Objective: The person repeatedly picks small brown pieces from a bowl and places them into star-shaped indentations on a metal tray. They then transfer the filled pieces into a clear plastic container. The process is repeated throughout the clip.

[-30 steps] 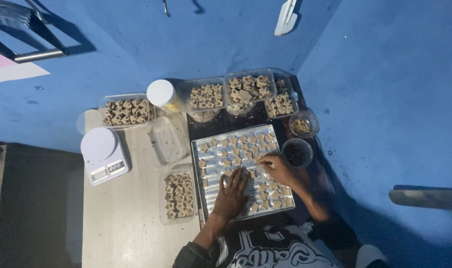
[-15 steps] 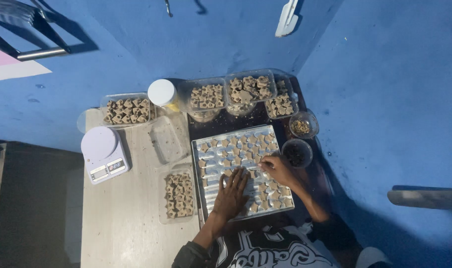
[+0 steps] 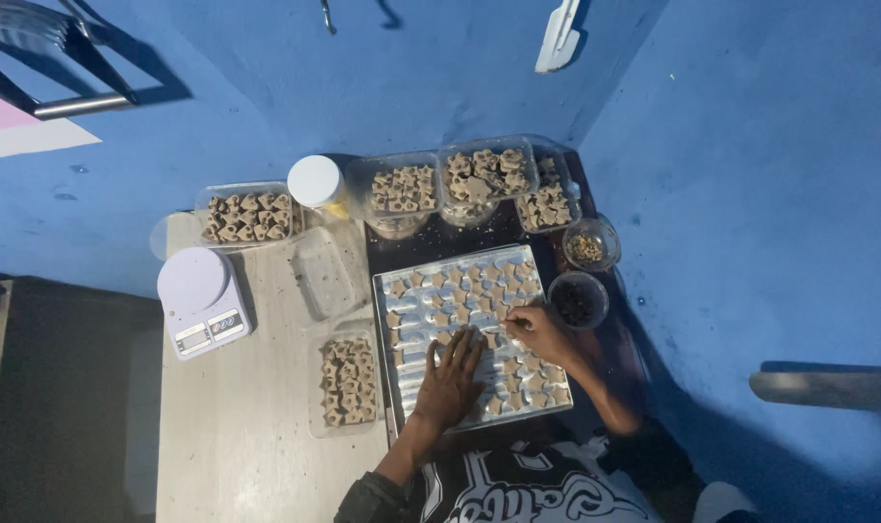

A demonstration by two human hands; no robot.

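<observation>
At centre frame, over the baking tray of small cookies on the counter, the right hand pinches narrowly at one cookie in the tray's middle rows; the left hand lies flat and spread just lower left, its fingers pointing toward upper right.

Left of the left hand sits a white kitchen scale (small grey screen); clear plastic cookie tubs lie nearer.
</observation>
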